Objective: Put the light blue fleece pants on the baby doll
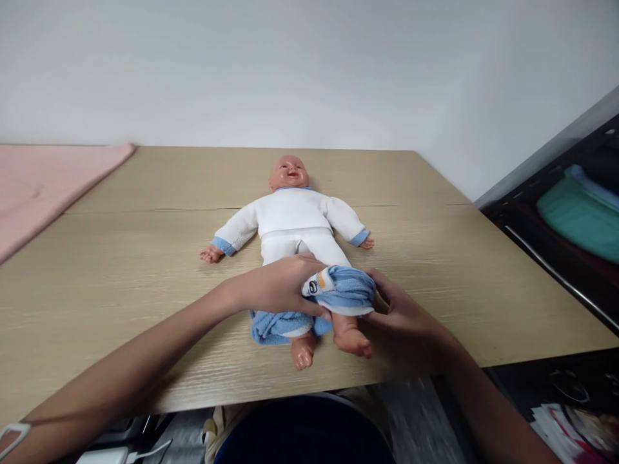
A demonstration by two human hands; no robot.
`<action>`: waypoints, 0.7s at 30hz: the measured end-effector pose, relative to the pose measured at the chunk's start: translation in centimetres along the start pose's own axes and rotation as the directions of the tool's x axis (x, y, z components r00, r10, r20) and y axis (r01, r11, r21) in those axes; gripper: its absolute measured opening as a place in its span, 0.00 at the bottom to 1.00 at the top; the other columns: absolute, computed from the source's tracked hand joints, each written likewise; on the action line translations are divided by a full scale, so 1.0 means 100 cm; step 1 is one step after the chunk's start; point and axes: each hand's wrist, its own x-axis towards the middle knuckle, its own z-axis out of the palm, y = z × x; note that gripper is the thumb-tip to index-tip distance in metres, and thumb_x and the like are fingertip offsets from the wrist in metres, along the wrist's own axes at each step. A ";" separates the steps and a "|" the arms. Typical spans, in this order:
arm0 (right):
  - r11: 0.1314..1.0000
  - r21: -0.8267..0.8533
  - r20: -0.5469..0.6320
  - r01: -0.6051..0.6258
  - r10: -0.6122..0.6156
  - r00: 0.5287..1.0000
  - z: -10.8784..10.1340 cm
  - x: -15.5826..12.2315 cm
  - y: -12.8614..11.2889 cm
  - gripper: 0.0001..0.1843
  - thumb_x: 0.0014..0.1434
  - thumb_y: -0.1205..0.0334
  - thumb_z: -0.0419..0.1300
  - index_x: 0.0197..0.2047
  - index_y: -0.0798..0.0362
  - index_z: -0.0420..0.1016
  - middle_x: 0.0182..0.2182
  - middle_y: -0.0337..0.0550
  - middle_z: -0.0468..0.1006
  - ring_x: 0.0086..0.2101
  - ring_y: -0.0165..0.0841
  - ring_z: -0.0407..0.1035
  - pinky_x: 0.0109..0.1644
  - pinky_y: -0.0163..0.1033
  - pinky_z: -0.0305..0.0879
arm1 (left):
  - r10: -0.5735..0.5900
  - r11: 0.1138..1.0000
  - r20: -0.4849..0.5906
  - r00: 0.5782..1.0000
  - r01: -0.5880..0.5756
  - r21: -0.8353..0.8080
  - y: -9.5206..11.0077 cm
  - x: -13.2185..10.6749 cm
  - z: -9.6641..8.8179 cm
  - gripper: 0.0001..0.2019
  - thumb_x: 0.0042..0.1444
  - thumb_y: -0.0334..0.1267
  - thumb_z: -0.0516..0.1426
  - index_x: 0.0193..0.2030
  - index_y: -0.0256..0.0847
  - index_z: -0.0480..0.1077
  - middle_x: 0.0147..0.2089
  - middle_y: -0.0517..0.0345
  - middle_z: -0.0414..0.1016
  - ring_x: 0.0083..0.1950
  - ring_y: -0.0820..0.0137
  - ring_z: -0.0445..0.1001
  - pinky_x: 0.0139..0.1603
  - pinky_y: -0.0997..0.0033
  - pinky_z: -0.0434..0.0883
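A baby doll (294, 209) lies on its back on the wooden table, its head away from me, in a white top with blue cuffs. Blue terry pants (345, 288) with white trim and a small patch are bunched around its lower legs, and both bare feet (353, 338) stick out. My left hand (290, 283) is closed on the bunched cloth from the left, at the leg on the right side. From the right, my right hand (399, 316) pinches the same bunch. Some of its fingers are hidden behind the cloth. More blue cloth lies around the other ankle.
A pink cloth (43, 187) covers the table's left end. On the right, beyond the table edge, a dark rack (546, 251) holds green folded cloth (580, 212). A white wall (309, 71) stands behind the wooden table (145, 270). A white device with a cable (109, 456) sits below at lower left.
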 end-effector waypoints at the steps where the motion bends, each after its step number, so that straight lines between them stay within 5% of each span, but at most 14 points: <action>1: 0.999 -0.032 0.048 0.040 -0.039 0.998 -0.006 0.001 0.003 0.26 0.70 0.48 0.74 0.66 0.45 0.79 0.57 0.46 0.87 0.57 0.49 0.82 0.59 0.49 0.80 | -0.040 0.999 0.007 0.999 0.040 0.005 0.002 -0.003 -0.001 0.17 0.68 0.47 0.71 0.57 0.43 0.77 0.53 0.52 0.80 0.54 0.56 0.78 0.55 0.60 0.72; 6: 0.909 -0.298 0.116 0.290 -0.267 0.957 -0.028 0.007 0.011 0.25 0.70 0.46 0.72 0.66 0.40 0.77 0.62 0.47 0.82 0.63 0.53 0.76 0.70 0.55 0.73 | -0.139 0.986 -0.124 0.982 0.149 0.071 0.016 -0.031 0.001 0.26 0.71 0.56 0.68 0.66 0.47 0.71 0.62 0.49 0.77 0.62 0.51 0.76 0.61 0.54 0.73; 10: 0.833 -0.418 0.091 0.364 -0.360 0.928 -0.022 0.019 -0.008 0.11 0.76 0.48 0.67 0.54 0.43 0.79 0.53 0.46 0.81 0.58 0.49 0.75 0.68 0.54 0.69 | -0.240 0.940 -0.342 0.908 0.306 0.152 0.020 -0.060 0.006 0.24 0.71 0.61 0.66 0.58 0.44 0.71 0.57 0.49 0.77 0.58 0.52 0.74 0.57 0.53 0.71; 12: 0.817 -0.422 0.110 0.392 -0.383 0.917 -0.018 0.030 -0.018 0.09 0.77 0.50 0.66 0.50 0.44 0.79 0.49 0.45 0.81 0.53 0.46 0.75 0.64 0.51 0.69 | -0.290 0.921 -0.358 0.888 0.360 0.148 0.018 -0.073 0.008 0.25 0.70 0.64 0.65 0.53 0.44 0.71 0.53 0.51 0.76 0.54 0.53 0.74 0.53 0.54 0.70; 21: 0.966 -0.144 0.010 0.215 -0.216 0.976 -0.010 0.089 -0.005 0.16 0.78 0.42 0.63 0.52 0.45 0.72 0.32 0.34 0.74 0.32 0.35 0.67 0.39 0.42 0.64 | -0.380 0.925 -0.309 0.872 0.363 -0.113 0.004 -0.089 0.011 0.15 0.76 0.56 0.60 0.51 0.46 0.73 0.52 0.54 0.77 0.56 0.56 0.74 0.58 0.55 0.73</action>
